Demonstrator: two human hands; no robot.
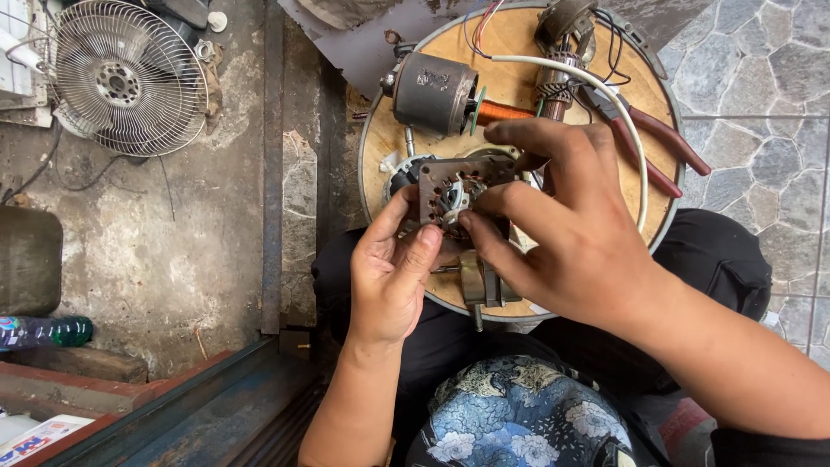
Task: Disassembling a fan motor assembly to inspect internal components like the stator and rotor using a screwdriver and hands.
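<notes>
Stator plate, a rusty square piece of motor core with a round bore and pale windings showing in its middle, is held over the near half of a round wooden board that rests on the person's lap. Left hand grips the plate from its near left corner, thumb up along the left edge and fingers curled under it. Right hand covers the plate's right side, its thumb and forefinger pinched at the bore while the other fingers arch over the top edge; both hands are partly closed on the plate. Just beneath the hands, at the board's near edge, lies a small brass-coloured metal part. Toward the far side of the board sits a grey cylindrical motor housing with a coil of copper wire on the shaft beside it. A second wound armature stands near the far right edge, with a white cable curving past it and red-handled pliers lying along the right rim. Off the board, on the concrete floor to the left, lies a wire fan guard.
</notes>
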